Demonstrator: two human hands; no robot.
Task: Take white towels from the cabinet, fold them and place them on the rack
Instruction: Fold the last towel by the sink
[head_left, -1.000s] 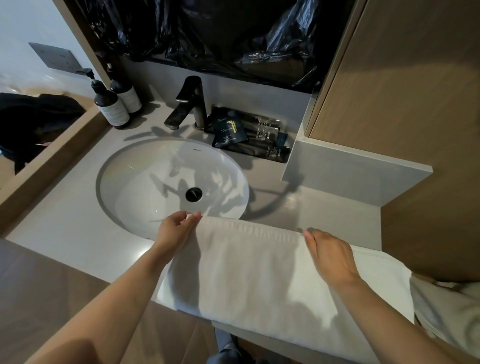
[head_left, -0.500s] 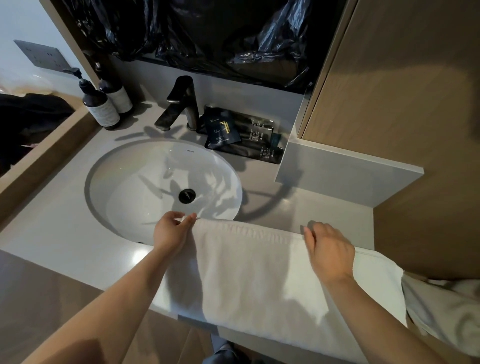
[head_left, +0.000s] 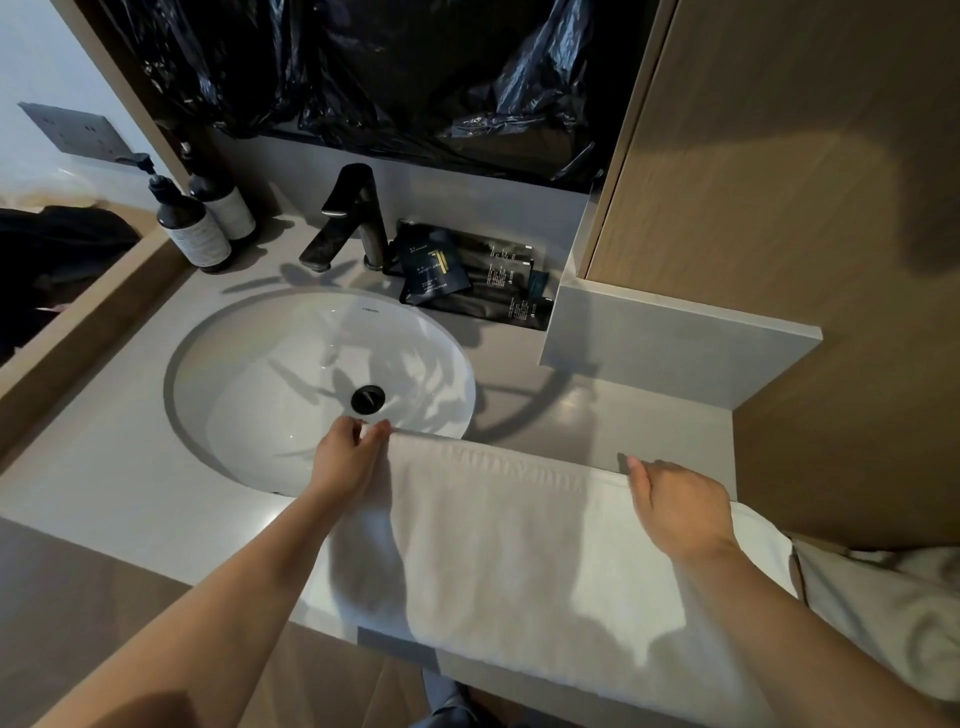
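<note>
At the far left two dark pump bottles (head_left: 195, 228) stand at the back of the pale surface (head_left: 104, 467). Next to them is a black faucet (head_left: 348, 223) over the white sink (head_left: 249, 415). Dark toiletry packets (head_left: 467, 275) lie just right of the faucet, against a grey ledge (head_left: 675, 353) that juts out from the wooden cabinet (head_left: 805, 208). Black plastic sheeting (head_left: 415, 78) hangs above it all.

The white towel (head_left: 493, 545) is spread flat along the near edge of the surface, right of the sink, with its front part drooping over the edge. The left hand (head_left: 348, 457) pinches the towel's far left corner between thumb and fingertips, right at the sink's near rim. The right hand (head_left: 680, 509) is well along the same far edge, palm down, with its fingers curled over the fold and grasping it. Both forearms reach in from below, spread apart. More crumpled white cloth (head_left: 883, 613) lies at the far right, beside the towel's end.
</note>
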